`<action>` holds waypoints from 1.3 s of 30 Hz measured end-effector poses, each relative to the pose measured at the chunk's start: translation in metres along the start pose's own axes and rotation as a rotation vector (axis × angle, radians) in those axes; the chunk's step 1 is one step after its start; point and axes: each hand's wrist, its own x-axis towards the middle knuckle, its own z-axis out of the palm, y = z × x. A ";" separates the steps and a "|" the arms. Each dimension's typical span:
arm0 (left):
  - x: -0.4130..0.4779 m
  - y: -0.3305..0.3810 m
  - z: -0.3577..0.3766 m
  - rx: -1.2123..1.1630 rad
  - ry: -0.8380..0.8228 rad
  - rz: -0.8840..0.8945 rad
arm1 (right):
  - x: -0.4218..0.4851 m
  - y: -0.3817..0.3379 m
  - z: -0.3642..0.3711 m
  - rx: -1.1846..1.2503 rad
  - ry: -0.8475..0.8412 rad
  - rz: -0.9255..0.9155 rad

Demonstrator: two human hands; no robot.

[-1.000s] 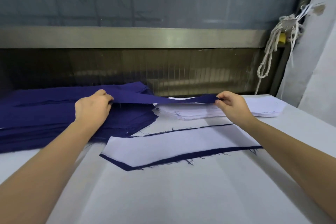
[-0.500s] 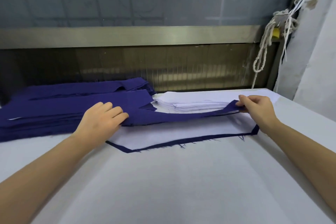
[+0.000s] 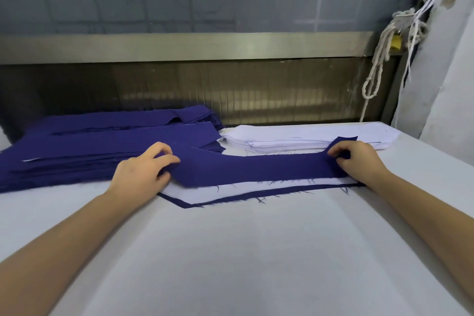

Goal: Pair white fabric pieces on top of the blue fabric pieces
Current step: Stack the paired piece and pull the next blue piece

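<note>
Because the long dark blue woven fabric strip looks light, limp and frayed along its edge, I judge it best taken at both ends and kept taut. It lies draped across a finished white-on-blue fabric pair, nearly covering it. I have the left hand pinching the strip's left end, fingers curled, and the right hand pinching its right end. Left of the strip sits the blue fabric stack; behind it, the white fabric stack.
</note>
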 end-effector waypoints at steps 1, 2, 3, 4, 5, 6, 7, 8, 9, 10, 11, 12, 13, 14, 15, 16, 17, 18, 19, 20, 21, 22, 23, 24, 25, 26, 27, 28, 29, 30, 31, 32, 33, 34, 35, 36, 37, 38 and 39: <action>0.000 -0.003 0.001 -0.013 -0.016 -0.035 | 0.000 0.000 0.001 -0.004 -0.005 -0.006; 0.000 -0.004 0.000 -0.037 -0.019 -0.053 | 0.001 0.001 0.001 -0.010 -0.012 -0.008; -0.001 -0.005 0.000 -0.083 -0.013 -0.053 | 0.001 0.001 0.002 -0.019 -0.020 -0.010; -0.001 -0.006 0.000 -0.144 -0.013 -0.033 | 0.002 0.002 0.003 -0.029 -0.027 -0.012; -0.001 -0.007 0.001 -0.208 -0.021 0.003 | 0.002 0.003 0.003 -0.042 -0.033 -0.018; -0.001 -0.008 0.001 -0.269 -0.036 0.036 | 0.003 0.003 0.004 -0.054 -0.041 -0.027; -0.001 -0.007 0.001 -0.321 -0.046 0.065 | 0.003 0.003 0.004 -0.064 -0.045 -0.034; -0.001 -0.007 0.001 -0.363 -0.053 0.081 | 0.004 0.003 0.004 -0.071 -0.048 -0.040; -0.001 -0.007 0.001 -0.398 -0.058 0.089 | 0.004 0.003 0.004 -0.078 -0.049 -0.043; 0.000 -0.006 0.001 -0.432 -0.064 0.090 | 0.004 0.003 0.005 -0.085 -0.049 -0.047; 0.000 -0.005 0.001 -0.473 -0.074 0.085 | 0.004 0.003 0.004 -0.092 -0.049 -0.051; -0.001 -0.004 0.000 -0.521 -0.088 0.078 | 0.004 0.004 0.005 -0.097 -0.049 -0.058; -0.002 -0.004 0.000 -0.573 -0.106 0.074 | 0.004 0.004 0.004 -0.100 -0.050 -0.064; -0.003 -0.003 0.000 -0.614 -0.128 0.074 | 0.003 0.004 0.004 -0.102 -0.052 -0.068; -0.003 -0.002 0.000 -0.637 -0.146 0.076 | 0.003 0.004 0.004 -0.104 -0.055 -0.070; -0.004 -0.002 0.000 -0.644 -0.159 0.076 | 0.003 0.004 0.004 -0.106 -0.056 -0.071; -0.004 -0.001 -0.001 -0.643 -0.161 0.071 | 0.003 0.004 0.004 -0.105 -0.055 -0.070; -0.004 0.000 -0.001 -0.634 -0.156 0.064 | 0.003 0.004 0.004 -0.104 -0.054 -0.068; -0.004 0.001 0.000 -0.615 -0.145 0.056 | 0.003 0.004 0.004 -0.101 -0.053 -0.065; -0.003 0.002 0.000 -0.592 -0.132 0.052 | 0.002 0.004 0.004 -0.098 -0.053 -0.062; -0.003 0.002 0.000 -0.568 -0.117 0.053 | 0.002 0.003 0.004 -0.095 -0.049 -0.059; -0.002 0.003 0.001 -0.549 -0.102 0.056 | 0.002 0.002 0.004 -0.093 -0.042 -0.059; -0.002 0.003 0.000 -0.541 -0.085 0.057 | 0.001 0.001 0.004 -0.090 -0.029 -0.063; -0.001 0.003 -0.001 -0.550 -0.068 0.050 | 0.001 -0.001 0.003 -0.082 -0.010 -0.071; -0.001 0.004 -0.003 -0.573 -0.052 0.040 | 0.000 -0.002 0.002 -0.070 0.009 -0.079; -0.001 0.004 -0.006 -0.607 -0.038 0.030 | -0.001 -0.004 0.001 -0.060 0.024 -0.086; -0.001 0.005 -0.008 -0.644 -0.031 0.024 | -0.001 -0.005 0.000 -0.055 0.029 -0.091; -0.002 0.006 -0.011 -0.677 -0.035 0.022 | -0.001 -0.006 -0.002 -0.053 0.028 -0.093; -0.003 0.006 -0.013 -0.703 -0.048 0.028 | -0.001 -0.006 -0.003 -0.054 0.025 -0.092; -0.004 0.007 -0.014 -0.718 -0.066 0.037 | -0.001 -0.006 -0.004 -0.055 0.021 -0.089; -0.005 0.008 -0.015 -0.724 -0.083 0.047 | -0.001 -0.006 -0.005 -0.056 0.018 -0.084; -0.005 0.009 -0.015 -0.726 -0.096 0.052 | -0.001 -0.005 -0.005 -0.058 0.016 -0.079; -0.005 0.009 -0.015 -0.729 -0.107 0.053 | -0.001 -0.005 -0.006 -0.059 0.014 -0.074; -0.005 0.009 -0.015 -0.730 -0.120 0.051 | -0.001 -0.004 -0.006 -0.060 0.011 -0.068; -0.005 0.009 -0.014 -0.726 -0.138 0.049 | 0.000 -0.003 -0.006 -0.061 0.005 -0.062; -0.005 0.009 -0.013 -0.717 -0.158 0.049 | 0.000 -0.002 -0.006 -0.065 -0.006 -0.055; -0.004 0.008 -0.012 -0.705 -0.179 0.048 | 0.001 -0.001 -0.005 -0.072 -0.020 -0.047; -0.004 0.007 -0.011 -0.694 -0.196 0.045 | 0.002 0.000 -0.005 -0.079 -0.034 -0.037; -0.005 0.006 -0.011 -0.687 -0.211 0.038 | 0.003 0.001 -0.005 -0.085 -0.042 -0.025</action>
